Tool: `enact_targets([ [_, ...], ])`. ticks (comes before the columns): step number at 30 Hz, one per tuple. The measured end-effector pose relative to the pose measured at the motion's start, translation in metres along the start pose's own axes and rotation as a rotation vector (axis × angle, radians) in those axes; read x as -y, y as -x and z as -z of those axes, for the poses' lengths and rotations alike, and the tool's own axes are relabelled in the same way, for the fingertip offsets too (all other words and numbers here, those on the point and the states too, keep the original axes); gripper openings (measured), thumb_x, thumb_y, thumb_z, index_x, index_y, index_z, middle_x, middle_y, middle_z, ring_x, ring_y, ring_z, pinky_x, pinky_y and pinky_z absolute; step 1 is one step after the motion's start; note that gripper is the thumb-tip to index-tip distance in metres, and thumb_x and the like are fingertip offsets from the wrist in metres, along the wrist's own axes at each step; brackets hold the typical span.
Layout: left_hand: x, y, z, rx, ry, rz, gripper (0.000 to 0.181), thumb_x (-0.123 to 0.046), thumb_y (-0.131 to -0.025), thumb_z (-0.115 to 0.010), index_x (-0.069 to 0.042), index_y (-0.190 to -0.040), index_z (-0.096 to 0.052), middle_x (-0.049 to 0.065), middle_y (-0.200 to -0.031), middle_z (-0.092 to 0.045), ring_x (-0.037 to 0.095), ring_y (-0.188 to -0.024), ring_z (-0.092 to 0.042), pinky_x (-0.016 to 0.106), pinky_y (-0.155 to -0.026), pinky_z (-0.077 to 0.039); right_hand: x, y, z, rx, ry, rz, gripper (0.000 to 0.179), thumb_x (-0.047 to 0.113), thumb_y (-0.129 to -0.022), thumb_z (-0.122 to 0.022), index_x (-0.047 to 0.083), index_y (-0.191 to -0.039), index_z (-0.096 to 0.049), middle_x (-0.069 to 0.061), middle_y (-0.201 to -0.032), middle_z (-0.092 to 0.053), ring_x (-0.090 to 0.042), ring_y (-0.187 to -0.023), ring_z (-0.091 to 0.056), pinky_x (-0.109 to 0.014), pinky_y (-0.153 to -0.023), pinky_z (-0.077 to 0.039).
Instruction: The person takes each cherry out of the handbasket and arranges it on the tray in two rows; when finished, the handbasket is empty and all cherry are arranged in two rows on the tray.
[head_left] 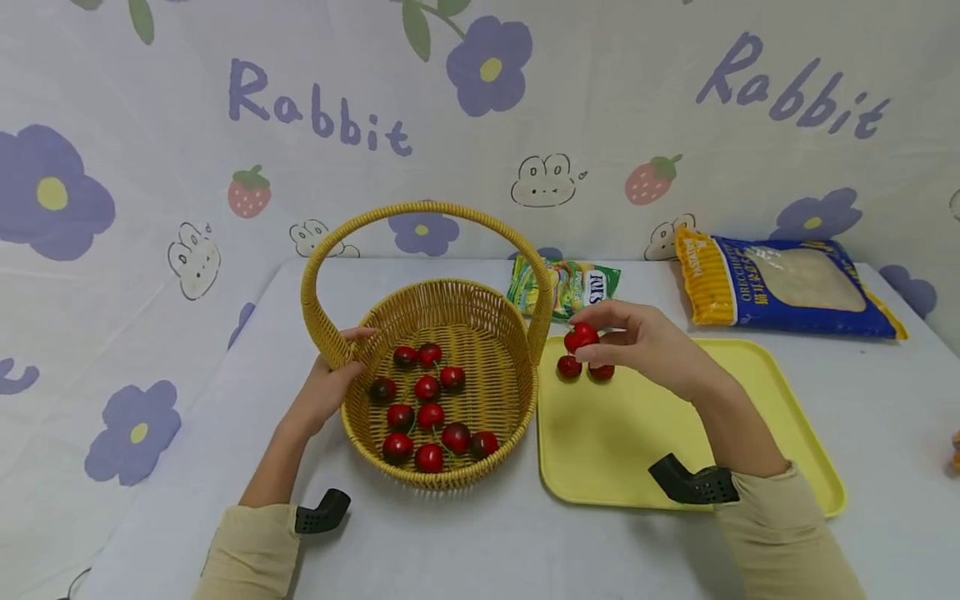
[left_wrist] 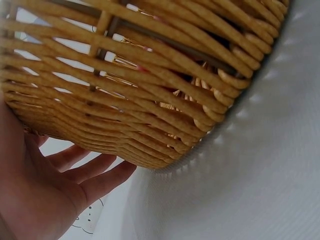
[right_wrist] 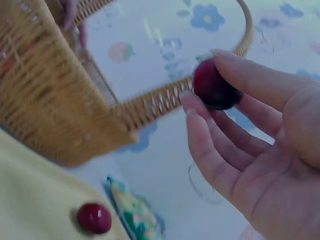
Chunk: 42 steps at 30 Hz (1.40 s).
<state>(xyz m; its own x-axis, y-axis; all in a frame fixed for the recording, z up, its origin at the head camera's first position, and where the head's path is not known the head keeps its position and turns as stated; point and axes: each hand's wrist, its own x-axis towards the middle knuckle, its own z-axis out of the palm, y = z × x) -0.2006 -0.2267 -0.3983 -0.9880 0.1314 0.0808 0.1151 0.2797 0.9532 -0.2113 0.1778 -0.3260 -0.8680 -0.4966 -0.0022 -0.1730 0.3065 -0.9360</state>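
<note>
Between the thumb and fingertips of my right hand (head_left: 645, 346), a dark red cherry (head_left: 581, 337) is pinched above the far left corner of the yellow tray (head_left: 615, 458). Two more cherries, one of them a cherry (head_left: 569, 368) at the left, lie on the tray just under that hand. My left hand (head_left: 326, 392) grips the wicker basket (head_left: 528, 408) at its left rim, by the foot of the handle. Its fingers (left_wrist: 102, 177) show against the outer weave in the left wrist view. Several red cherries (head_left: 427, 388) lie loose on the basket's floor, mostly toward the near left.
Behind the basket and tray lies a green snack bag (head_left: 566, 287). A blue and yellow pasta bag (head_left: 795, 287) rests at the back right, beyond the tray's far edge. The tall basket handle (head_left: 423, 208) arches over the basket. A patterned cloth (head_left: 585, 92) hangs behind the table.
</note>
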Motion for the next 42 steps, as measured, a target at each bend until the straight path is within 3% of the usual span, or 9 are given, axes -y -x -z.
enact_targets([
  [3,0.0,0.0,0.0,0.0,0.0,0.002,0.045,0.006,-0.092,-0.04,0.001,-0.136,-0.041,0.02,-0.144,-0.037,0.037,-0.138,-0.024,0.059,-0.106,-0.021,-0.011,0.0,0.01,-0.073,0.036,-0.043,0.046,0.025,-0.089,-0.068,0.003,-0.127,-0.054,-0.014,-0.115,-0.059,-0.027,-0.102,-0.06,-0.034,-0.086,-0.049],
  [6,0.0,0.0,0.0,-0.002,0.0,0.004,0.045,0.005,-0.092,-0.04,0.001,-0.136,-0.041,0.02,-0.145,-0.037,0.037,-0.138,-0.023,0.059,-0.106,-0.02,-0.019,0.0,0.019,-0.095,0.045,-0.079,0.048,0.028,-0.089,-0.067,0.003,-0.128,-0.053,-0.014,-0.115,-0.059,-0.027,-0.104,-0.059,-0.035,-0.089,-0.046],
  [15,-0.001,0.0,0.0,-0.001,0.001,0.003,0.045,0.005,-0.092,-0.039,0.002,-0.136,-0.041,0.021,-0.145,-0.036,0.037,-0.138,-0.023,0.06,-0.106,-0.021,-0.037,0.001,0.035,-0.078,0.011,-0.15,0.047,0.021,-0.089,-0.068,-0.002,-0.126,-0.05,-0.016,-0.11,-0.063,-0.034,-0.1,-0.06,-0.043,-0.089,-0.047],
  [22,0.001,0.001,-0.001,0.004,0.0,0.004,0.045,0.005,-0.092,-0.039,0.002,-0.136,-0.04,0.021,-0.146,-0.034,0.039,-0.137,-0.025,0.06,-0.104,-0.023,-0.059,-0.002,0.038,-0.066,0.101,-0.221,0.045,0.021,-0.087,-0.07,-0.002,-0.121,-0.053,-0.017,-0.112,-0.057,-0.028,-0.098,-0.057,-0.035,-0.085,-0.048],
  [29,0.001,0.0,-0.001,0.001,-0.002,-0.003,0.045,0.005,-0.092,-0.039,0.001,-0.136,-0.041,0.021,-0.144,-0.035,0.039,-0.136,-0.026,0.06,-0.105,-0.023,-0.071,-0.001,0.046,-0.046,0.141,-0.348,0.053,0.028,-0.088,-0.068,-0.004,-0.126,-0.05,-0.018,-0.114,-0.06,-0.027,-0.096,-0.06,-0.038,-0.087,-0.049],
  [37,0.002,0.0,-0.002,0.008,0.011,-0.014,0.044,0.006,-0.092,-0.039,0.002,-0.136,-0.041,0.021,-0.145,-0.036,0.039,-0.137,-0.024,0.061,-0.105,-0.021,-0.079,0.003,0.05,-0.044,0.088,-0.452,0.049,0.026,-0.087,-0.07,-0.006,-0.12,-0.052,-0.011,-0.099,-0.065,-0.02,-0.085,-0.061,-0.031,-0.078,-0.052],
  [42,0.002,0.0,-0.001,0.004,0.013,-0.006,0.044,0.005,-0.092,-0.039,0.001,-0.136,-0.041,0.021,-0.145,-0.035,0.038,-0.136,-0.026,0.061,-0.105,-0.022,-0.081,0.0,0.049,-0.034,0.123,-0.478,0.045,0.026,-0.088,-0.069,-0.005,-0.117,-0.055,-0.008,-0.095,-0.064,-0.019,-0.081,-0.059,-0.03,-0.074,-0.051],
])
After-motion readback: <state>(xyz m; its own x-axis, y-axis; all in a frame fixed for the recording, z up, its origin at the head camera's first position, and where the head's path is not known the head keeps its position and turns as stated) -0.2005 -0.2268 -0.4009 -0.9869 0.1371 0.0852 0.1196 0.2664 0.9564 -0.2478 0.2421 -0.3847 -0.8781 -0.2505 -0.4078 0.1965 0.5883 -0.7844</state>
